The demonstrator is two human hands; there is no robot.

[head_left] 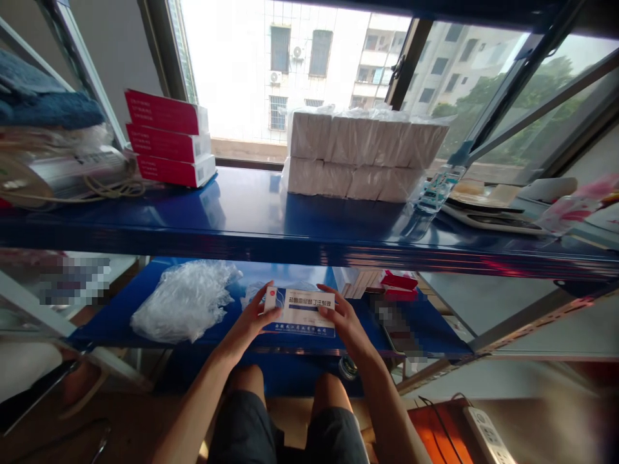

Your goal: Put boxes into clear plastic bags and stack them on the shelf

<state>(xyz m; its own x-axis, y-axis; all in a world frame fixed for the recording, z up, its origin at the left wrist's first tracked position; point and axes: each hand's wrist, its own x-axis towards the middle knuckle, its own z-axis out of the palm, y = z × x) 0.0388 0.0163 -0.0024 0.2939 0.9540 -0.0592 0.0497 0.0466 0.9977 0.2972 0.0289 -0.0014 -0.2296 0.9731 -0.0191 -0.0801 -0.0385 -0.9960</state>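
Both my hands hold a white and blue medicine box (302,317) with printed characters, in front of the lower blue shelf. My left hand (258,312) grips its left end, thumb on the face and fingers behind the top edge. At the right end, my right hand (342,317) closes on it the same way. Just left of the box lies a crumpled heap of clear plastic bags (186,301). More clear plastic shows partly behind the box. White boxes (356,282) and red boxes (399,280) stand on the shelf to the right.
The upper blue shelf (246,209) crosses above my hands. It bears stacked red and white boxes (167,138), plastic-wrapped white boxes (365,154), a clear bottle (439,188) and a large roll (68,174). A power strip (488,435) lies low at the right.
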